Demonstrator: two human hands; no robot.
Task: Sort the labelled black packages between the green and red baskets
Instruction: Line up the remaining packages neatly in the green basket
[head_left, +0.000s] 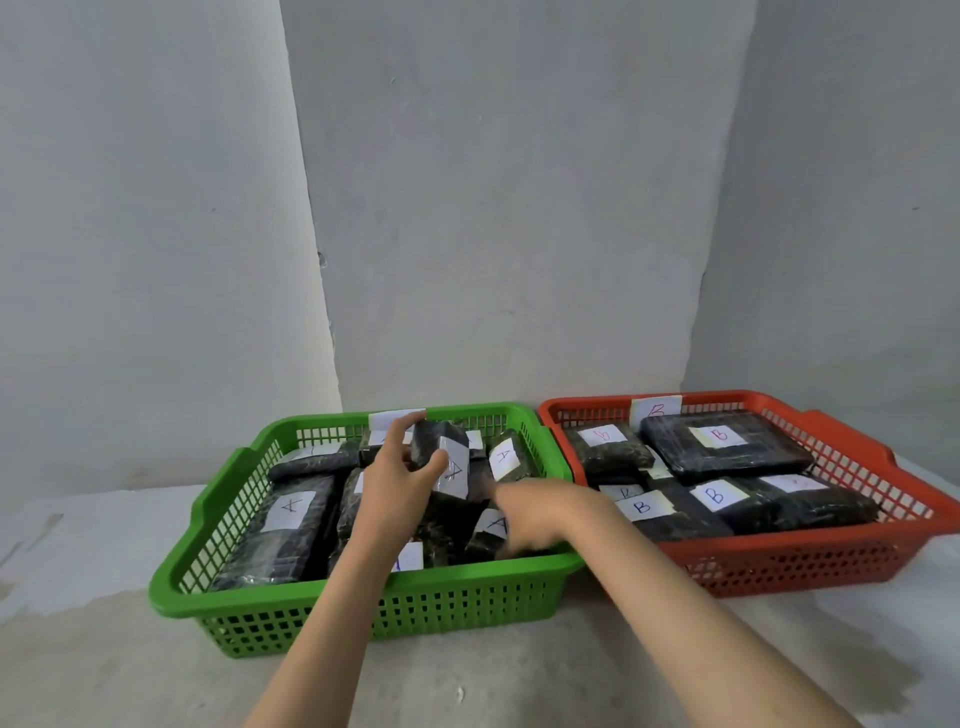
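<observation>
The green basket (363, 608) on the left holds several black packages with white labels marked A. My left hand (397, 486) grips one black package marked A (441, 457) and holds it tilted above the basket's middle. My right hand (524, 512) is blurred and reaches into the green basket's right side, fingers pointing left near another A package (488, 530); whether it holds anything is unclear. The red basket (779, 561) on the right holds several black packages marked B (724, 449).
Both baskets stand side by side, touching, on a pale grey surface against a grey wall with a protruding column. A label stands on the rear rim of each basket. Bare surface lies in front of and to the left of the green basket.
</observation>
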